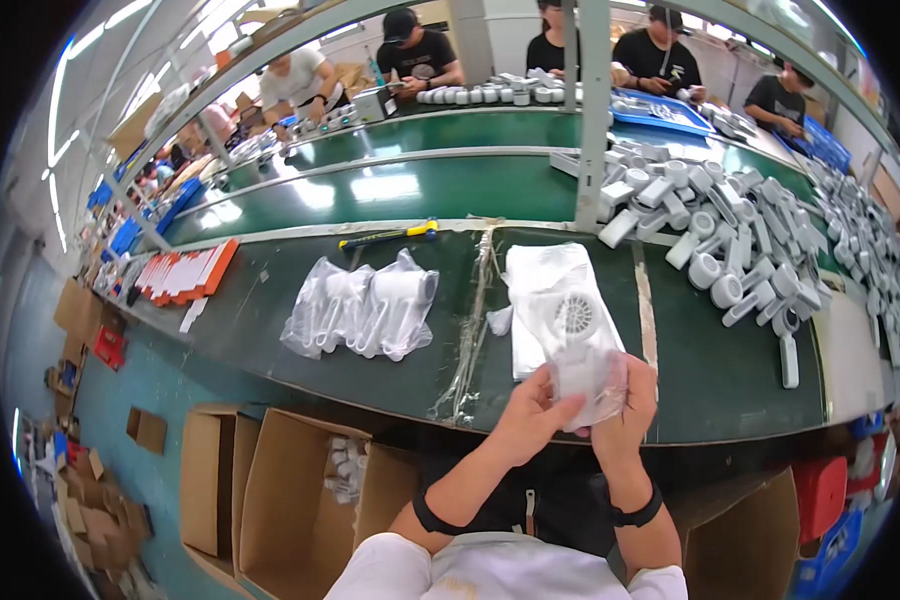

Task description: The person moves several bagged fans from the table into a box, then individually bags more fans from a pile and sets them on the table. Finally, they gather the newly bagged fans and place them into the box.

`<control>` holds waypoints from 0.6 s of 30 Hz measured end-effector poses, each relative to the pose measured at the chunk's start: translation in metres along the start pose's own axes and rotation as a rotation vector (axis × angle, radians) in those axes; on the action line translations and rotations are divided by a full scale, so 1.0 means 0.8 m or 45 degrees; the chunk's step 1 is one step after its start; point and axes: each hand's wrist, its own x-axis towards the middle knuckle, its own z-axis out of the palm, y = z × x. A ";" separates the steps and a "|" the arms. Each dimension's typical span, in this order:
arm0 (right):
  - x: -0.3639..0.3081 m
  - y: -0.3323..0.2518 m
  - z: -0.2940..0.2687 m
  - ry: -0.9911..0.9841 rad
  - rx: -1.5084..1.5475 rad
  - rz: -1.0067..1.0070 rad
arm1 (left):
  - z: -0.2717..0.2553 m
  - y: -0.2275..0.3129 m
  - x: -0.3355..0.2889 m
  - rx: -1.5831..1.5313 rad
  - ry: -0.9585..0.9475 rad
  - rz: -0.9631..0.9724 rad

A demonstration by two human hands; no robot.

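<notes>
Both my hands hold a white handheld fan (577, 335) inside a clear plastic bag, its round grille pointing away from me. My left hand (535, 415) grips the bagged handle from the left, thumb across it. On the other side, my right hand (627, 405) closes round the bag's edge. Beneath the fan lies a stack of white plastic bags (545, 268) on the dark green bench. Left of the stack, several bagged fans (365, 305) lie side by side. A large heap of unbagged fans (730, 225) spreads to the right.
A yellow-and-black hammer (388, 235) lies behind the bagged fans. Orange-and-white boxes (185, 272) sit at the bench's left. Below its front edge stand an open carton (295, 500) with bagged fans and another carton (740, 540). A metal post (590, 120) rises ahead; co-workers sit beyond the green conveyor (400, 185).
</notes>
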 end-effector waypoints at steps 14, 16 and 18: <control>-0.046 0.048 -0.036 -0.742 0.202 0.681 | -0.244 0.117 -0.070 0.857 1.352 0.476; -0.059 0.060 -0.034 -0.744 0.112 0.598 | -0.300 0.148 -0.092 1.279 1.667 0.450; -0.065 0.063 -0.025 -0.660 0.003 0.417 | -0.368 0.165 -0.109 1.587 1.836 0.469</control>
